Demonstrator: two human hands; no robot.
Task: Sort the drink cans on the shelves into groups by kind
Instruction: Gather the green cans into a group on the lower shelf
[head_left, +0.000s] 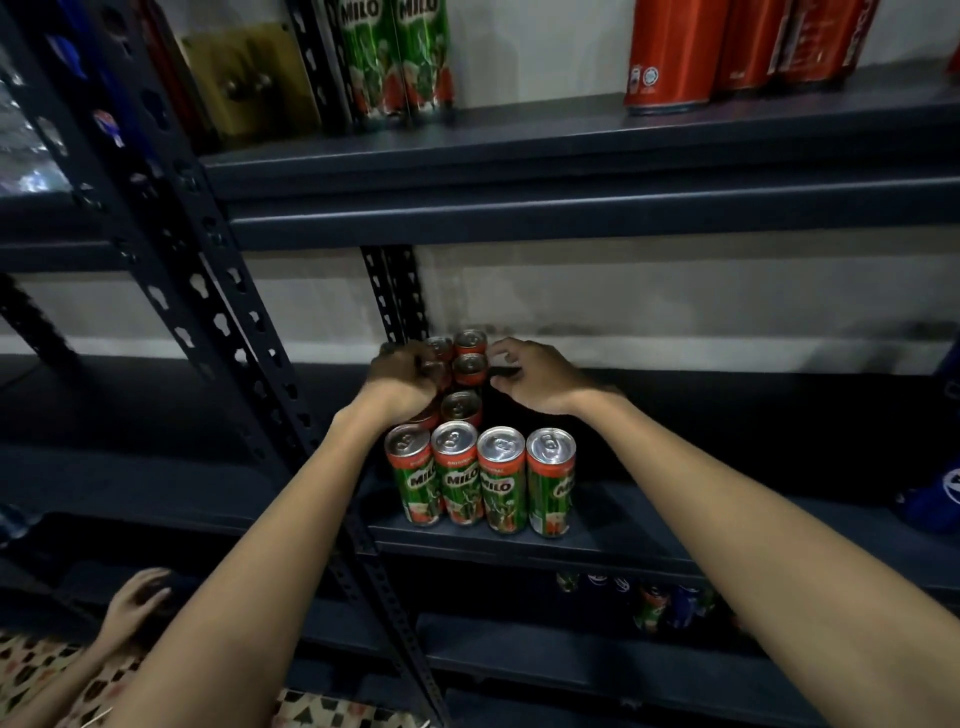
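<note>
Where the cans are: the Milo cans (480, 475) stand in a bunch on the middle shelf (649, 525), at its left end, by the dark metal post (249, 332).
Which way from the hands: both hands are far back in the bunch; the back cans (469, 358) sit right between them.
How the cans stand: all are upright, with their silver tops up.
Left hand: the left hand (408, 379) has its fingers curled over the tops of the back-left cans. It looks like it is gripping one, but it is blurry.
Right hand: the right hand (535, 376) is just right of the back cans, fingers bent a little and holding nothing.
Nearer hand: the left one is already on the cans.
In the way: a front row of four cans stands under both arms, so an arm pulled low could knock them over.
Other things: more green Milo cans (397, 57) and red cans (670, 57) are on the top shelf. Mixed cans (670, 603) wait on the low shelf. Another person's hand (132, 603) is at the bottom left.
</note>
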